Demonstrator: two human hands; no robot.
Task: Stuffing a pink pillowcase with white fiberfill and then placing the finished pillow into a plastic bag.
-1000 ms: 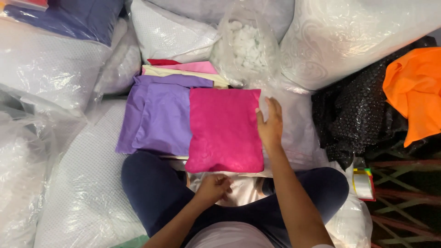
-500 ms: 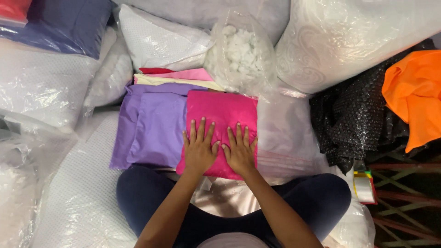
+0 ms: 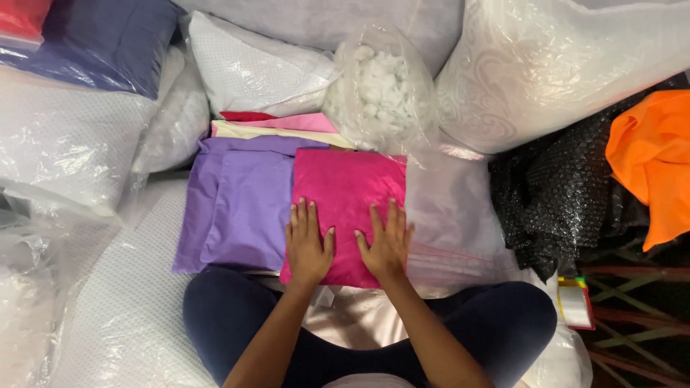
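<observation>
A magenta cushion (image 3: 346, 187) lies flat in front of my crossed legs. My left hand (image 3: 307, 243) rests palm down on its near left part, fingers spread. Palm down on the near right part lies my right hand (image 3: 387, 241), its outer edge at the cushion's right border. To the left, partly under the magenta one, sit two purple cushions (image 3: 237, 201). Behind them lie folded cream, pink and red covers (image 3: 277, 126). A clear plastic bag (image 3: 449, 215) lies flat to the right of the magenta cushion.
A clear bag of white stuffing (image 3: 381, 82) stands behind the cushion. Large white pillows in plastic wrap (image 3: 553, 57) surround the spot. Black bubble wrap (image 3: 553, 187) and orange cloth (image 3: 650, 158) lie at the right. A small tape roll (image 3: 575, 302) sits near my right knee.
A second ago my right hand was at the cushion's right edge and my left was near my lap. Both came flat onto the cushion, then spread slightly apart.
</observation>
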